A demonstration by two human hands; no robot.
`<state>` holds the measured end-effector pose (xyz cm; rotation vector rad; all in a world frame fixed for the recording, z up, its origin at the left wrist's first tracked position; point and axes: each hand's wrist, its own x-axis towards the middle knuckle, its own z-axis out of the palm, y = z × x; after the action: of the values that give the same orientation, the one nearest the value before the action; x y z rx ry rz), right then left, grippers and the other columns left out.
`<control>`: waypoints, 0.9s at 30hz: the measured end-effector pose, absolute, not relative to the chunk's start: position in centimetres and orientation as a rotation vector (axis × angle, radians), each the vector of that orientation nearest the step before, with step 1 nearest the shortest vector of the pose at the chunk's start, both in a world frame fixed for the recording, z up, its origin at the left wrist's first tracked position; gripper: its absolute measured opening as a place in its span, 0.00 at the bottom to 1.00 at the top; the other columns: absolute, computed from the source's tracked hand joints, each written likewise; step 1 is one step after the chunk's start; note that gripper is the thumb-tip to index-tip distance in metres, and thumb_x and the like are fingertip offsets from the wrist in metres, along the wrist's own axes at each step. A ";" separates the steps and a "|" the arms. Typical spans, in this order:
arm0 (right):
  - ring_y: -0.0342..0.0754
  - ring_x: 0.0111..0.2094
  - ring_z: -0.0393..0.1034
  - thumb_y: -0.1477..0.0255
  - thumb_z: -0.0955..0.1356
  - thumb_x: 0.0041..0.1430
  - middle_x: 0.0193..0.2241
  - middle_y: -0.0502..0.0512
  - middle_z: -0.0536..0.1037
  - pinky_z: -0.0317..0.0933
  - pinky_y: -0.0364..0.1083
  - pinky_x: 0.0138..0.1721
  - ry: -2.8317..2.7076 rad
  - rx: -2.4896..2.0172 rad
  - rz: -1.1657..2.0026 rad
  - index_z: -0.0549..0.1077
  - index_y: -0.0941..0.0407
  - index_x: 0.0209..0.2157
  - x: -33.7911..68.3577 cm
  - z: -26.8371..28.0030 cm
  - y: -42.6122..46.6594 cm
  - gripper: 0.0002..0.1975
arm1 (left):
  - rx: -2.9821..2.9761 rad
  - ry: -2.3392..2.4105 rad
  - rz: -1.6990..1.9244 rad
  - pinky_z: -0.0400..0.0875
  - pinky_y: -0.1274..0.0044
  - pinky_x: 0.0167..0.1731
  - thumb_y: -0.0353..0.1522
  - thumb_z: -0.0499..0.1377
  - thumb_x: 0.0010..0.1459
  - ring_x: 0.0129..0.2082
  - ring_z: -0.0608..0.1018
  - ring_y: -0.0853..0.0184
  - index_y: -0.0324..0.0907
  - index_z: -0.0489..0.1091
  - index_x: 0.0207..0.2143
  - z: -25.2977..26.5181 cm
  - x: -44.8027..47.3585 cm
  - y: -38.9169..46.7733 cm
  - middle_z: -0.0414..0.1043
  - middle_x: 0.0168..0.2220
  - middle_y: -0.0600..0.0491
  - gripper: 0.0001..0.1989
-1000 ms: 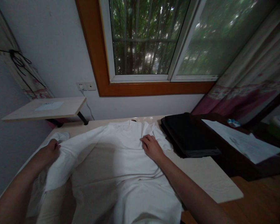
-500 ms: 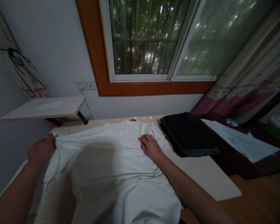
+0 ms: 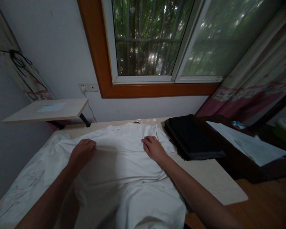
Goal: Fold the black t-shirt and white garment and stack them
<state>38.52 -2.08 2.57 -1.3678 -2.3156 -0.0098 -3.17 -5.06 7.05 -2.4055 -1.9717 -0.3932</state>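
Note:
A white T-shirt lies spread on the pale table, its neckline toward the window and its lower part rumpled toward me. My left hand is at the shirt's left shoulder, fingers curled together on the sleeve fabric; the fingertips are mostly hidden. On the right side of the chest rests my right hand, palm down, fingers loosely extended and holding nothing. Left of the shirt lies another crumpled white cloth. Just past the right sleeve sits a stack of folded black clothes.
A small raised wooden shelf on black legs stands at the back left, a paper on top. Behind the table are a wall socket and a window. To the right, a dark surface bears a white sheet. The table's right corner shows.
My left hand has moved right from the outstretched left sleeve to the shoulder, bringing the sleeve inward. The white cloth at left is more exposed. My right hand has stayed in place.

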 end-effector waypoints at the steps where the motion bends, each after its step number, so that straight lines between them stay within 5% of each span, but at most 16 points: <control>1: 0.57 0.54 0.65 0.72 0.66 0.68 0.54 0.59 0.74 0.64 0.54 0.56 -2.316 -1.378 -0.027 0.74 0.50 0.56 38.6 2.5 -2.0 0.17 | -2.452 -1.894 -0.366 0.62 0.64 0.59 0.37 0.48 0.68 0.52 0.74 0.55 0.43 0.76 0.45 6.5 -2.0 -4.9 0.77 0.47 0.44 0.18; 7: 0.60 0.55 0.65 0.69 0.67 0.68 0.56 0.62 0.73 0.63 0.56 0.53 -2.234 -1.549 -0.176 0.72 0.49 0.57 38.7 2.2 -1.1 0.18 | -2.219 -1.974 -0.310 0.68 0.66 0.50 0.39 0.49 0.69 0.50 0.75 0.54 0.43 0.75 0.49 4.0 2.0 -4.1 0.75 0.50 0.43 0.18; 13: 0.61 0.54 0.64 0.67 0.66 0.69 0.55 0.64 0.73 0.61 0.55 0.50 -2.206 -1.657 -0.250 0.71 0.51 0.58 38.5 2.5 -0.7 0.18 | -2.174 -1.912 -0.391 0.65 0.64 0.56 0.40 0.48 0.70 0.57 0.72 0.54 0.42 0.72 0.56 2.6 1.7 -3.1 0.72 0.57 0.41 0.21; 27: 0.58 0.58 0.61 0.65 0.61 0.72 0.61 0.60 0.70 0.57 0.53 0.55 -2.195 -1.802 -0.248 0.69 0.51 0.62 39.3 2.5 1.2 0.21 | -2.179 -1.718 -0.578 0.67 0.60 0.61 0.43 0.49 0.70 0.59 0.73 0.53 0.43 0.73 0.57 -0.5 0.4 0.9 0.73 0.58 0.42 0.22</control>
<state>39.27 1.18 2.48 -1.8024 -2.1952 -0.2479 0.39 0.93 -0.46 -2.1789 -1.7177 -0.5785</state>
